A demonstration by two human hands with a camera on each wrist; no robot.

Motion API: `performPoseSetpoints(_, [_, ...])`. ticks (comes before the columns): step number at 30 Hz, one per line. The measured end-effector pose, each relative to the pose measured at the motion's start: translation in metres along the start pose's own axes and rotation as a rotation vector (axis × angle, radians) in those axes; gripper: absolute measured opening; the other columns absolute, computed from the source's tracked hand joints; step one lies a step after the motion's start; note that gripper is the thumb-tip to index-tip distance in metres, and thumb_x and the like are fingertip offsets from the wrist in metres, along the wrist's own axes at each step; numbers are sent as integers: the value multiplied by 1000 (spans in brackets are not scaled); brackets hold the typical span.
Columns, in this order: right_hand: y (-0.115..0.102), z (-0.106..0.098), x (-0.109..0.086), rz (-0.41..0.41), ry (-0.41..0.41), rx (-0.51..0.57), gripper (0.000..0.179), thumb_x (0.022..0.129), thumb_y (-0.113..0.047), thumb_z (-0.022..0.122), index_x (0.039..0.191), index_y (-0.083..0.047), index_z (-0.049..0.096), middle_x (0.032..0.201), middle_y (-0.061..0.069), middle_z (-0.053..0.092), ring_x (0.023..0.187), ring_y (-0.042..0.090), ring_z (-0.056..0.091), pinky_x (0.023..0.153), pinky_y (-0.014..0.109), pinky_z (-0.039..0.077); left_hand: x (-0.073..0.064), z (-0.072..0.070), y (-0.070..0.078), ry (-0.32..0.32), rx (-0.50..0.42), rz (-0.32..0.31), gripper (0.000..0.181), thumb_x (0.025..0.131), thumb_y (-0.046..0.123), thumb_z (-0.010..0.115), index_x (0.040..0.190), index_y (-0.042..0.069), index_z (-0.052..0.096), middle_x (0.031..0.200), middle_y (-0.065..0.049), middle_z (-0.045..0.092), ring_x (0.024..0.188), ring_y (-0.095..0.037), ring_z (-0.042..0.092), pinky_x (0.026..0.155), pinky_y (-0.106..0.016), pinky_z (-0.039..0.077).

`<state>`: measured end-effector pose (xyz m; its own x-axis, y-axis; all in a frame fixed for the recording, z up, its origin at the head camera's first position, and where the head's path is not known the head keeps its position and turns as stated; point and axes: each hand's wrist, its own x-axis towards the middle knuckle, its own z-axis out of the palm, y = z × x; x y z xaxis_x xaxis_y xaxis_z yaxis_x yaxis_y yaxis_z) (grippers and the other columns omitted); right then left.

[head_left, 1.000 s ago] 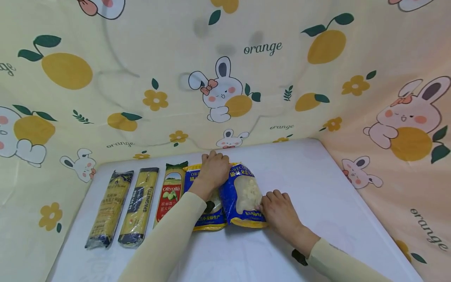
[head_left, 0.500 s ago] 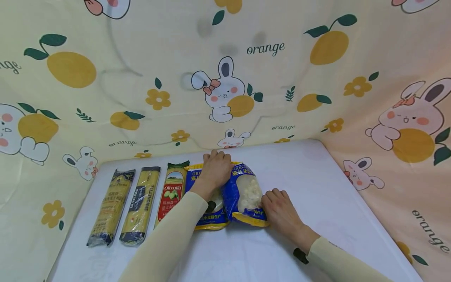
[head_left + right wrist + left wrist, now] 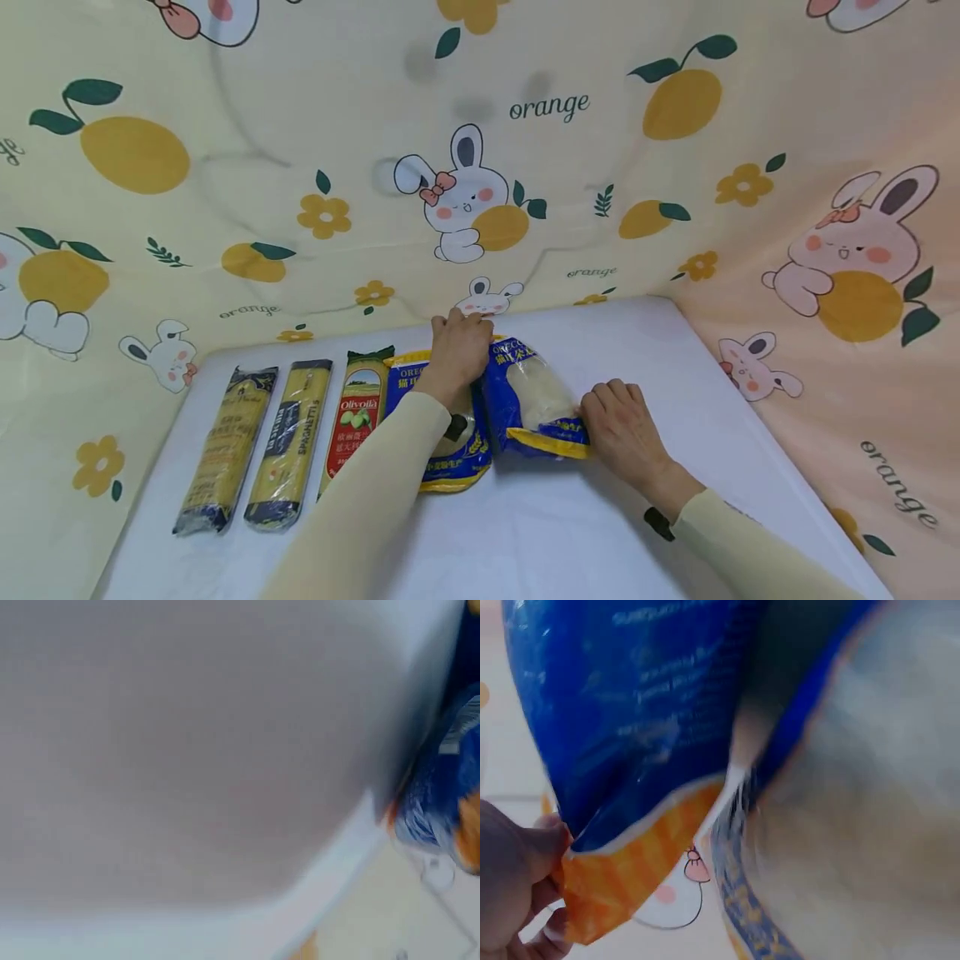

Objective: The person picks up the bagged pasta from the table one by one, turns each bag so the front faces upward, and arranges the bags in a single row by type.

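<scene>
In the head view, a blue bag of pasta (image 3: 536, 400) with yellow ends and a clear window is tilted up between my hands. My left hand (image 3: 459, 354) is at its top end; in the left wrist view, that hand's thumb and fingers pinch the yellow corner (image 3: 604, 896). My right hand (image 3: 626, 433) grips the lower right corner, fingers curled. A second matching bag (image 3: 457, 462) lies just left, partly under my left wrist. The right wrist view catches only a blue bag (image 3: 442, 780) at its right edge; the right hand is not seen there.
Left of the bags lie a red-labelled Olivoilà pasta pack (image 3: 356, 417), a spaghetti pack (image 3: 288, 450) and another long pasta pack (image 3: 225, 454). They rest on a white table (image 3: 517, 542). A patterned cloth (image 3: 345, 125) rises behind and at the sides.
My right hand has moved right and slightly up with the bag's lower corner, turning the bag and raising that end. My left hand stays near the top end. The head view has shifted slightly.
</scene>
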<state>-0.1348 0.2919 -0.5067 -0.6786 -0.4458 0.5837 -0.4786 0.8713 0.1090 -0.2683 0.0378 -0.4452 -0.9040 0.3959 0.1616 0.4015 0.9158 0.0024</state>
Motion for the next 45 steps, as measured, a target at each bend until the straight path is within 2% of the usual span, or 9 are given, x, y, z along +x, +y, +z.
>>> performPoseSetpoints(4, [6,-1,5,-22,23,-80,39,114,-23,33,87,-2,52,82,10,50,83,34,52,78,48,42,4,6,2,41,-10,-27,22,110,28,57,115,23,78,126,2,74,112,-28,57,95,-52,42])
performPoseSetpoints(8, [1,4,-2,-56,-16,-98,39,110,-23,30,87,-3,55,81,9,51,82,32,51,77,47,42,2,13,7,-23,-2,-19,24,109,19,57,110,23,80,116,0,76,117,-28,58,95,-52,42])
performPoseSetpoints(13, [-7,8,-9,-43,-59,-62,34,107,-24,35,87,-4,54,82,8,51,81,30,48,77,46,42,-10,9,18,-41,8,-19,21,106,18,58,117,16,76,118,-6,71,116,-30,57,97,-54,44])
performPoseSetpoints(17, [-12,7,-7,-31,-103,-20,22,103,-20,47,87,-6,56,82,6,53,81,28,48,76,44,42,-27,2,36,-37,26,76,28,107,24,56,128,14,71,131,-7,66,123,-32,55,100,-55,46])
performPoseSetpoints(26, [-13,7,6,-21,-170,-47,24,94,-17,77,83,-7,58,81,6,61,80,27,54,72,43,45,-71,2,61,-428,25,245,96,99,76,46,170,17,18,178,-5,14,165,-29,6,128,-65,11])
performPoseSetpoints(32, [-17,10,6,-22,-157,-52,26,97,-21,72,84,-6,55,82,8,59,82,29,54,74,45,46,-91,16,58,-455,98,238,112,93,87,35,170,11,8,178,-11,3,165,-29,3,130,-60,11])
performPoseSetpoints(36, [-26,11,3,22,-202,-5,42,100,-37,68,116,2,63,115,18,67,107,38,62,89,54,52,-97,25,56,-416,160,253,116,91,90,32,170,10,6,178,-11,2,165,-29,3,130,-57,13])
performPoseSetpoints(39, [-32,12,2,81,-330,54,69,103,-48,63,150,2,51,153,24,53,140,45,52,108,68,43,-94,31,54,-397,159,258,116,90,90,34,170,11,7,178,-10,1,165,-27,2,131,-55,12])
performPoseSetpoints(45, [-24,18,10,180,-505,95,75,108,-49,54,164,-3,34,171,20,30,158,42,29,120,75,22,-75,47,53,-377,119,259,119,89,90,35,170,11,0,178,-9,-5,165,-27,-4,131,-56,5])
